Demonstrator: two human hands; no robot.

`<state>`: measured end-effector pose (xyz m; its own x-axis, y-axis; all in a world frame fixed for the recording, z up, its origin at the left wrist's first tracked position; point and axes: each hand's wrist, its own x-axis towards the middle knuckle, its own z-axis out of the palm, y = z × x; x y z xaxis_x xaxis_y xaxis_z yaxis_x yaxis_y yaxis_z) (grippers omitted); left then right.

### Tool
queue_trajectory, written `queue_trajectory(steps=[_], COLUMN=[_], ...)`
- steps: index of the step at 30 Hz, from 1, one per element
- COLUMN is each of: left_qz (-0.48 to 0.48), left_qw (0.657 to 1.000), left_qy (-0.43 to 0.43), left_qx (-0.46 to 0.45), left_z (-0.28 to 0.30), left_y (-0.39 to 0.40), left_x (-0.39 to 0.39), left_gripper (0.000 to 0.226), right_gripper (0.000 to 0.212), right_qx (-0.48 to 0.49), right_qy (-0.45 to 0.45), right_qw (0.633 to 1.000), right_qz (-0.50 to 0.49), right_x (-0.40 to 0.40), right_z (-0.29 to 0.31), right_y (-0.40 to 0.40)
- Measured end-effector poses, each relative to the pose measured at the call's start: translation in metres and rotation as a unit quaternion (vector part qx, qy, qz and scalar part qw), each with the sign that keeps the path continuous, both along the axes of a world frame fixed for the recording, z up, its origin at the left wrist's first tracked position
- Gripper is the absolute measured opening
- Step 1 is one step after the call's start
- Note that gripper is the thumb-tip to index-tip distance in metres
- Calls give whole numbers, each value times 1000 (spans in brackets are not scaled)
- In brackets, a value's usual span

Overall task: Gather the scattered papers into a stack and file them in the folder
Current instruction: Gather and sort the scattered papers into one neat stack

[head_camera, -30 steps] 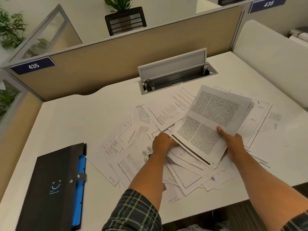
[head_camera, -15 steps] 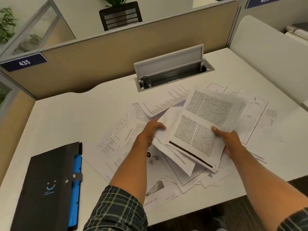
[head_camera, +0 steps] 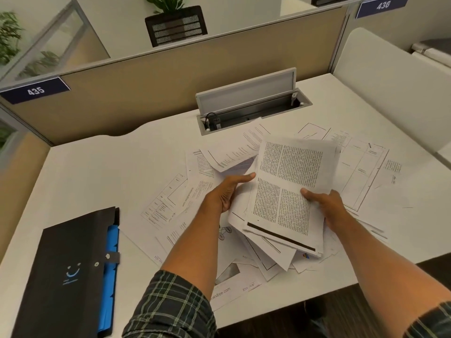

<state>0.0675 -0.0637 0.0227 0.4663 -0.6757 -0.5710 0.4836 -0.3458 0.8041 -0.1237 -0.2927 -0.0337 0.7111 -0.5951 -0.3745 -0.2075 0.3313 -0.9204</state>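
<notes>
A loose stack of printed papers (head_camera: 290, 181) is lifted off the desk, its top sheet dense with two columns of text. My right hand (head_camera: 324, 203) grips the stack's right edge, thumb on top. My left hand (head_camera: 227, 191) holds its left side, thumb over the upper sheets and fingers beneath. More scattered papers (head_camera: 170, 203) lie spread across the white desk (head_camera: 102, 172) under and around the stack. A black folder (head_camera: 66, 272) with blue dividers lies closed at the desk's front left.
An open grey cable tray (head_camera: 249, 106) is set into the desk behind the papers. Tan partition walls (head_camera: 151, 79) close the back and left. A white divider (head_camera: 390, 69) stands at the right. The desk's front edge runs just below the paper pile.
My left hand came up from under the pile, gathered more sheets and now holds the stack's left side. The stack has grown thicker and turned more upright. My right hand kept its grip.
</notes>
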Motion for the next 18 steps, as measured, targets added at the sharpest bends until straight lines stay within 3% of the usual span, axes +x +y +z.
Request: queue_trajectory(steps=[2,4,12,18], left_qz=[-45,-85,-99,-60], left_qw=[998,995,987,979], left_qy=[-18,-41,-123,-187], left_qx=[26,22,-5,-52], left_z=[6,14,49,78], left_y=[-2,-5,-13,-7], left_x=[-1,-2,1,7], left_gripper=[57,52,53,48], right_gripper=[57,63,70,54], right_qx=[-25,-45,-20,33], right_qy=[-9,-24,-104,-199], right_qw=[999,997,994,979], right_qz=[33,52,26,12], right_x=[2,5,25,43], right_z=[6,13,34,56], right_y=[4,10,20,22])
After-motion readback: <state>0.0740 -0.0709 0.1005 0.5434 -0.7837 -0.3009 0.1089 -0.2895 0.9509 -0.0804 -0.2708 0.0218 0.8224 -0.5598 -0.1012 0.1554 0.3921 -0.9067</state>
